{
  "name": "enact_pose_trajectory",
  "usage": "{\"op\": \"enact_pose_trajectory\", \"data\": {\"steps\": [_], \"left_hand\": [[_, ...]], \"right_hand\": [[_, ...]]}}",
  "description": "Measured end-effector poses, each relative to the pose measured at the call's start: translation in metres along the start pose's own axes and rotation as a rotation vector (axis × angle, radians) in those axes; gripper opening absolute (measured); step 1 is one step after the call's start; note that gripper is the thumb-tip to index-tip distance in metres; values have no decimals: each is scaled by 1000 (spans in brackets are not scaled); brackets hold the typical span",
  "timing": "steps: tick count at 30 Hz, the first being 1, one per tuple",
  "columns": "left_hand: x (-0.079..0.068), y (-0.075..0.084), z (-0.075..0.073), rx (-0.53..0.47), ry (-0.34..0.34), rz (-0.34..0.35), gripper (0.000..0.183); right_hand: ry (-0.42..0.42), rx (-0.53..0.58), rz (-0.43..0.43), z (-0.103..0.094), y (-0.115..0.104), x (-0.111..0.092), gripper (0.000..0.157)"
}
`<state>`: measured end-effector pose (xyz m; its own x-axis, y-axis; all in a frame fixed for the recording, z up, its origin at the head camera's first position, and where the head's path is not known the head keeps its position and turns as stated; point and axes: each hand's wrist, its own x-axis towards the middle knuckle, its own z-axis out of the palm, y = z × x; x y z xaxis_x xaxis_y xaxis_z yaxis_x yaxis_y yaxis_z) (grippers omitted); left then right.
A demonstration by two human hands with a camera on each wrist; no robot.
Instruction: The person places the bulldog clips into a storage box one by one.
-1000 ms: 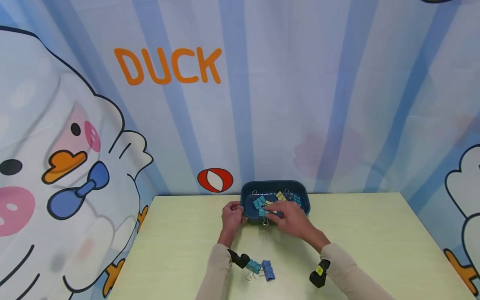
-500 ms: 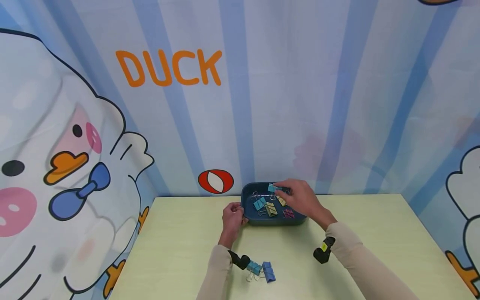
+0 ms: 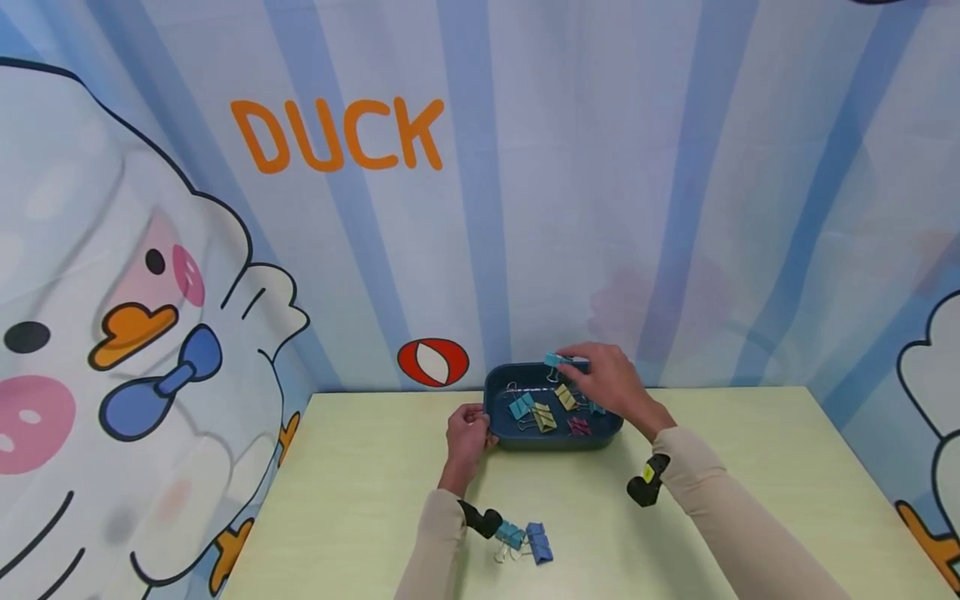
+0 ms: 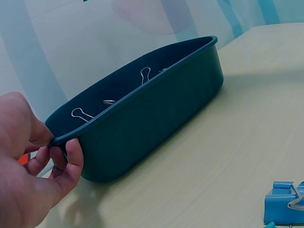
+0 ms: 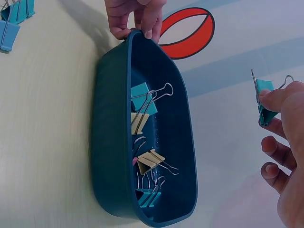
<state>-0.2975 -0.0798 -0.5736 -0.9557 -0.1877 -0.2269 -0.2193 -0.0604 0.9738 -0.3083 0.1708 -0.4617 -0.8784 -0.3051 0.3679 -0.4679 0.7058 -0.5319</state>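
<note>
My left hand [image 3: 467, 433] pinches the left rim of a dark blue tray [image 4: 156, 114], thumb above and fingers beneath the lip in the left wrist view. Over the tray's far right side, my right hand [image 3: 609, 382] holds a teal binder clip [image 5: 264, 97] between thumb and index finger, its other fingers loosely bent. Inside the tray lie a teal clip [image 3: 521, 406], two yellow clips [image 3: 543, 417], a magenta clip [image 3: 579, 427] and another teal clip [image 5: 149, 197], partly covered by the right hand in the head view.
On the pale table [image 3: 360, 483], near the front, a teal clip [image 3: 512, 535] and a blue clip [image 3: 539, 543] lie side by side by the left wrist camera. A printed curtain [image 3: 555, 183] hangs right behind the tray.
My right hand has lifted the teal binder clip from the tray's near side up toward its far right rim. The left hand stays on the rim.
</note>
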Motion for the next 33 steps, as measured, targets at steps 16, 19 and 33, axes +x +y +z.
{"op": "enact_pose_trajectory", "data": {"steps": [16,19,33], "left_hand": [[-1,1,0,-2,-4,-4,30],[-1,0,0,0,-4,-3,29],[-1,1,1,-1,1,0,30]], "right_hand": [[-16,-47,7,3,0,-4,67],[-27,-39,5,2,-2,-8,68],[-68,1,-74,20,-13,-56,64]]}}
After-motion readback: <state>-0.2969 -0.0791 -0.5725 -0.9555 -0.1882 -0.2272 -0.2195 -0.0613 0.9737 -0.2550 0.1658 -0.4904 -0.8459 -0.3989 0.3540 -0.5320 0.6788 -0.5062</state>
